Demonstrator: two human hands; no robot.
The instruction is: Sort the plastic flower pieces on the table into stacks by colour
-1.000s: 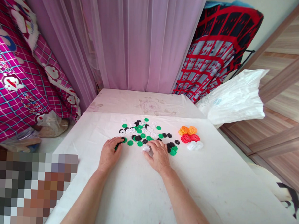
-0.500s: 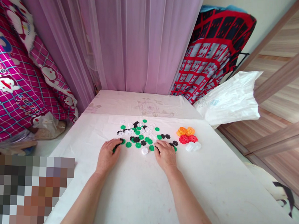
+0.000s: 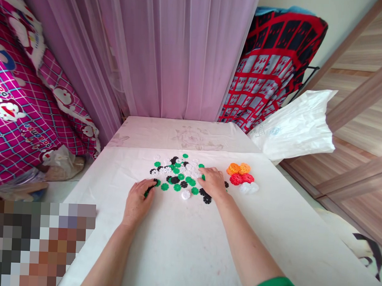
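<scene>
My left hand (image 3: 140,200) rests at the left edge of a spread of small scalloped discs, its curled fingers over black and green ones; whether it grips any is unclear. My right hand (image 3: 213,180) reaches over the right part of the spread, fingertips near a green disc (image 3: 203,177). White discs (image 3: 190,168) lie in the middle, among green discs (image 3: 177,187) and black discs (image 3: 174,180). Several black discs (image 3: 206,199) lie just below my right hand. One thicker white piece (image 3: 185,195) sits at the near side, between my hands.
Orange pieces (image 3: 239,168), red pieces (image 3: 241,179) and white pieces (image 3: 249,187) are grouped on the right of the white-covered table (image 3: 173,252). A white plastic bag (image 3: 299,126) stands at the right edge. Purple curtains (image 3: 182,54) hang behind.
My right hand has moved forward, away from me, and sits higher over the discs. Black discs now show below it. My left hand has stayed nearly still.
</scene>
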